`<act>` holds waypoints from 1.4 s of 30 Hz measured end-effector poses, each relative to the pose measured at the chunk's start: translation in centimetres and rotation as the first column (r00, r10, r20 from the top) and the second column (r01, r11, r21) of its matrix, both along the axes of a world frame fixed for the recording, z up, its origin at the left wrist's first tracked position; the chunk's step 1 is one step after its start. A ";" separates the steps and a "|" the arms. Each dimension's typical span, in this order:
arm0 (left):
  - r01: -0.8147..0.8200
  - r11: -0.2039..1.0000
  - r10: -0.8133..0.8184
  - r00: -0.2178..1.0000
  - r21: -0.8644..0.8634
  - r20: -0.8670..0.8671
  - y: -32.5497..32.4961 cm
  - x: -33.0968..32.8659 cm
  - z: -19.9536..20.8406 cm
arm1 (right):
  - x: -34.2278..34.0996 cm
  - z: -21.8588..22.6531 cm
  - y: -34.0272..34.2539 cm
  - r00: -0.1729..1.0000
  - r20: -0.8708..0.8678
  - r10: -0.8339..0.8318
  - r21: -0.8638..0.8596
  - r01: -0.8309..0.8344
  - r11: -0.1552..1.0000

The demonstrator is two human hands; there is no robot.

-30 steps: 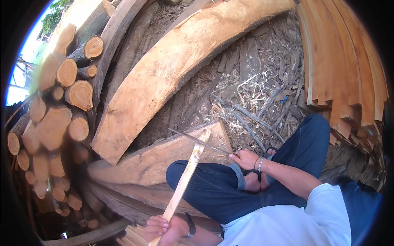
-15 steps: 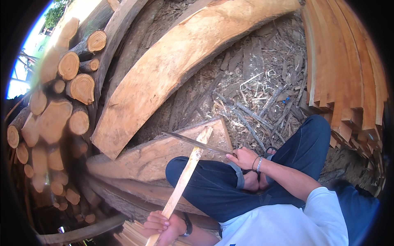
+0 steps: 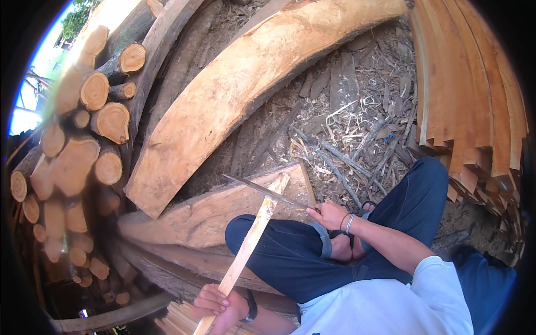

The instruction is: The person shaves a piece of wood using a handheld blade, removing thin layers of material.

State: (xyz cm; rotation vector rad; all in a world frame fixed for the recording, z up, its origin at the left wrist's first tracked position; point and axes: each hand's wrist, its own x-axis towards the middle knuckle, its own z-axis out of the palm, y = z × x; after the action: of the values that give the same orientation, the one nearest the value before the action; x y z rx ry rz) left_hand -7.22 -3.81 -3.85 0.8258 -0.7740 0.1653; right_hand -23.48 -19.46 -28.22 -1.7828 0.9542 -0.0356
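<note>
My left hand (image 3: 216, 303) is wrapped round the near end of a pale, flat wooden strip (image 3: 245, 248). The strip slants up and away over my left knee, its far end above a wooden slab (image 3: 190, 220) on the ground. Rough, pale patches mark that end. In my right hand (image 3: 330, 215) is a long-bladed knife (image 3: 244, 183), its handle hidden in my closed fingers. Its blade points left across the strip near the far end; whether it touches the wood I cannot tell.
Stacked logs (image 3: 109, 121) stand on the left, with a long curved plank (image 3: 223, 95) beyond the slab. Sawn boards (image 3: 463, 72) are piled on the right. Shavings (image 3: 357, 125) and sticks (image 3: 338, 167) litter the ground. Several thin strips (image 3: 177, 318) lie near my left wrist.
The blade and my right hand have shifted very slightly left and up, and the blade's slant is a little steeper. My left hand's grip on the strip looks the same.
</note>
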 end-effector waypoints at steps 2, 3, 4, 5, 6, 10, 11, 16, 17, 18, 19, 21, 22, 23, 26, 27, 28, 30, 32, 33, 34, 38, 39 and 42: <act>-0.001 1.000 0.001 1.000 0.002 -0.006 0.3 0.1 0.0 | 0.1 0.5 0.4 1.000 0.000 0.022 0.018 -0.022 1.000; -0.014 1.000 0.014 1.000 0.006 -0.001 0.3 0.1 -0.1 | 0.0 0.8 0.5 1.000 0.009 0.022 -0.006 -0.022 1.000; -0.030 0.999 0.030 1.000 0.009 0.000 0.3 -0.1 -0.2 | -0.5 2.0 0.4 1.000 0.013 0.026 -0.031 -0.026 0.999; -0.047 0.999 0.047 0.999 0.013 0.001 0.3 -0.2 -0.3 | -0.8 2.7 0.3 0.999 0.017 0.030 -0.055 -0.029 0.998; -0.051 0.999 0.051 0.999 0.013 -0.006 0.3 -0.4 -0.3 | -0.7 1.9 0.0 1.000 0.009 0.020 -0.028 -0.020 0.999; -0.004 1.000 0.004 1.000 0.013 0.005 0.1 -0.3 -0.1 | -0.4 0.8 -0.5 1.000 -0.008 0.011 -0.006 -0.011 1.000; 0.019 1.000 -0.020 1.000 0.018 0.015 0.2 -0.1 -0.1 | -0.4 1.3 -0.3 1.000 -0.011 0.021 -0.017 -0.021 1.000; 0.127 0.991 -0.129 0.990 0.034 0.051 0.7 -0.1 -0.2 | -0.7 1.3 -0.4 0.999 -0.015 0.030 -0.046 -0.031 0.998; 0.132 0.990 -0.134 0.990 0.038 0.052 0.7 -0.2 -0.2 | -0.6 0.9 -0.7 0.999 -0.023 0.039 -0.062 -0.040 0.997; 0.137 0.990 -0.138 0.990 0.032 0.043 0.7 -0.1 -0.2 | -0.7 0.7 -0.4 0.999 -0.021 0.031 -0.060 -0.032 0.998; 0.136 0.990 -0.137 0.990 0.027 0.038 0.7 0.3 -0.2 | -0.4 1.1 -0.1 1.000 -0.015 0.028 -0.058 -0.028 0.998; 0.136 0.990 -0.137 0.990 0.025 0.045 0.8 0.5 -0.3 | -0.4 1.8 0.4 1.000 0.008 0.022 -0.062 -0.021 0.998; 0.139 0.990 -0.140 0.989 0.032 0.051 0.9 0.5 -0.4 | -0.7 2.2 0.8 1.000 0.019 0.016 -0.062 -0.015 0.998; 0.142 0.989 -0.144 0.988 0.039 0.057 1.0 0.5 -0.4 | -0.9 2.4 1.0 1.000 0.030 0.010 -0.063 -0.008 0.998; 0.116 0.992 -0.119 0.991 0.050 0.064 1.0 0.4 -0.4 | -0.7 1.7 -0.5 0.999 -0.032 0.025 -0.084 -0.028 0.996; 0.131 0.990 -0.134 0.989 0.050 0.063 1.0 0.4 -0.4 | -0.6 0.9 -0.4 0.999 -0.040 0.000 -0.061 -0.002 0.998; 0.145 0.988 -0.148 0.987 0.049 0.065 0.9 0.4 -0.4 | -0.2 0.5 -0.6 0.999 -0.045 -0.026 -0.041 0.024 0.999; 0.152 0.987 -0.156 0.985 0.048 0.073 0.6 0.5 -0.3 | -0.3 -0.3 -0.5 0.999 -0.037 -0.036 -0.019 0.036 0.999; 0.132 0.989 -0.136 0.988 0.059 0.073 0.6 0.2 -0.4 | -1.2 1.1 0.0 1.000 -0.021 0.001 -0.006 -0.002 1.000; 0.128 0.990 -0.132 0.988 0.057 0.074 0.6 0.3 -0.4 | -1.2 1.3 0.0 1.000 -0.013 0.016 -0.027 -0.016 0.999; 0.127 0.990 -0.131 0.989 0.056 0.073 0.5 0.3 -0.2 | -1.2 1.6 0.1 1.000 -0.007 0.028 -0.049 -0.028 0.998; 0.163 0.985 -0.168 0.982 0.061 0.091 0.2 0.5 0.0 | -0.1 -0.1 -0.7 0.999 -0.009 -0.042 -0.010 0.042 0.999; 0.179 0.982 -0.184 0.979 0.060 0.092 0.2 0.4 0.0 | -0.3 -0.6 -0.8 0.998 -0.031 -0.052 0.025 0.053 0.998; 0.205 0.976 -0.211 0.972 0.071 0.103 0.3 0.6 -0.1 | -0.8 -0.6 -0.6 0.996 -0.068 -0.052 0.039 0.055 0.998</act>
State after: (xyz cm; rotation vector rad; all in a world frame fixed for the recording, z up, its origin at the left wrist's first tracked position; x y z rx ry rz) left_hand -6.64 -3.48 -3.96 0.7915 -0.9683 0.0000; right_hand -24.28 -20.01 -28.84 -1.7303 1.0432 0.0092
